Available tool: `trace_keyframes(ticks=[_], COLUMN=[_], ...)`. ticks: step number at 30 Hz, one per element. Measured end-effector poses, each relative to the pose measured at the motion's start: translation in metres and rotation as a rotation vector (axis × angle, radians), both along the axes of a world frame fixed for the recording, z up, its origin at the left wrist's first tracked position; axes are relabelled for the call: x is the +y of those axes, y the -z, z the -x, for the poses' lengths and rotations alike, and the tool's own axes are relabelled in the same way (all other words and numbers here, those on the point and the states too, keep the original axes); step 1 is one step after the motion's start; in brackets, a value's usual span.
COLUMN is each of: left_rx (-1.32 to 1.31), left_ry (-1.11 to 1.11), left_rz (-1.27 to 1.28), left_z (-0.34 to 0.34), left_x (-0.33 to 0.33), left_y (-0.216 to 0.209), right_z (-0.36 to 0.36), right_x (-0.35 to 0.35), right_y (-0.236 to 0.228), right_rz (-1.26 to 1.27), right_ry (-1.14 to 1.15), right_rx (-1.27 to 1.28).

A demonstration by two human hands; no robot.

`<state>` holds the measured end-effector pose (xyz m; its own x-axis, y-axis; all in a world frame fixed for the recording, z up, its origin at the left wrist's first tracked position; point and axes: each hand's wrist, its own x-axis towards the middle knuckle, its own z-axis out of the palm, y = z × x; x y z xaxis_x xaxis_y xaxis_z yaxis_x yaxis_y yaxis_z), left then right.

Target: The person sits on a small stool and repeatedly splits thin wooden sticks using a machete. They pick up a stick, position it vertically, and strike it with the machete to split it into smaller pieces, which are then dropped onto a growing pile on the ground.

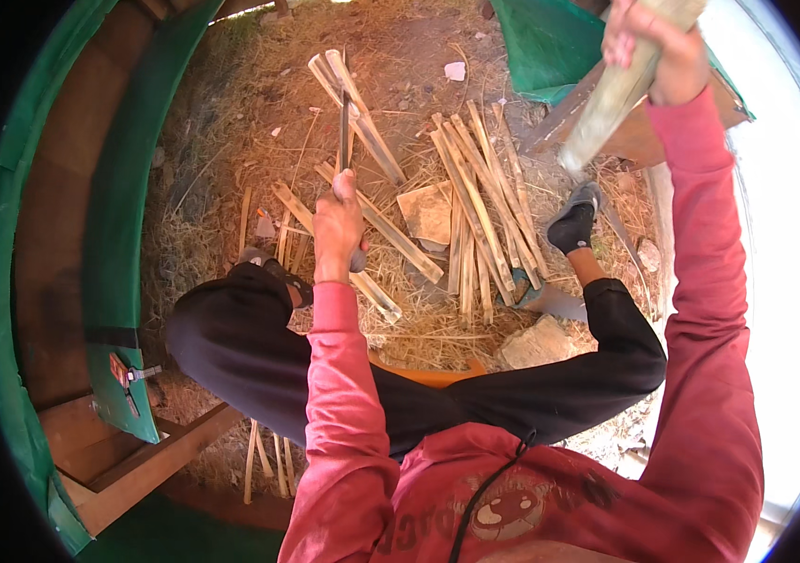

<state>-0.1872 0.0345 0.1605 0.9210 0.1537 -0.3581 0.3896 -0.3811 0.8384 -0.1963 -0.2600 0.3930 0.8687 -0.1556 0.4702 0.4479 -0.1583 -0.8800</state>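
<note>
My left hand (pixel 337 228) is closed round the handle of a machete. Its long dark blade (pixel 344 136) points away from me and lies across the far end of a split bamboo piece (pixel 370 131); how deep it sits I cannot tell. Raised at the upper right, my right hand (pixel 667 56) grips a thick, pale wooden club (pixel 617 98), its lower end blurred. More bamboo strips (pixel 390 230) lie beside my left hand. A larger bundle of strips (pixel 489 202) is spread on the ground between my feet.
A squarish stone (pixel 426 214) lies among the strips, and a pale rock (pixel 538 343) is near my right leg. Green sheeting over boards (pixel 114 235) stands on the left, with a small red-and-grey tool (pixel 128 372) on it. Green cloth (pixel 550 47) hangs at the upper right.
</note>
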Motion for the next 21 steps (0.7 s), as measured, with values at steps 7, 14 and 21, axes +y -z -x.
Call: trace_keyframes(ticks=[7, 14, 21], left_rx=[0.045, 0.066, 0.064], left_ry=[0.076, 0.062, 0.051], left_rz=[0.007, 0.072, -0.025], left_z=[0.012, 0.006, -0.001], left_x=[-0.005, 0.000, -0.012], left_y=[-0.001, 0.046, 0.029], right_z=[0.036, 0.040, -0.043], right_x=[-0.027, -0.010, -0.030], right_y=[0.199, 0.159, 0.048], right_rz=[0.395, 0.234, 0.024], right_ry=[0.013, -0.107, -0.435], right_rx=[1.271, 0.918, 0.181])
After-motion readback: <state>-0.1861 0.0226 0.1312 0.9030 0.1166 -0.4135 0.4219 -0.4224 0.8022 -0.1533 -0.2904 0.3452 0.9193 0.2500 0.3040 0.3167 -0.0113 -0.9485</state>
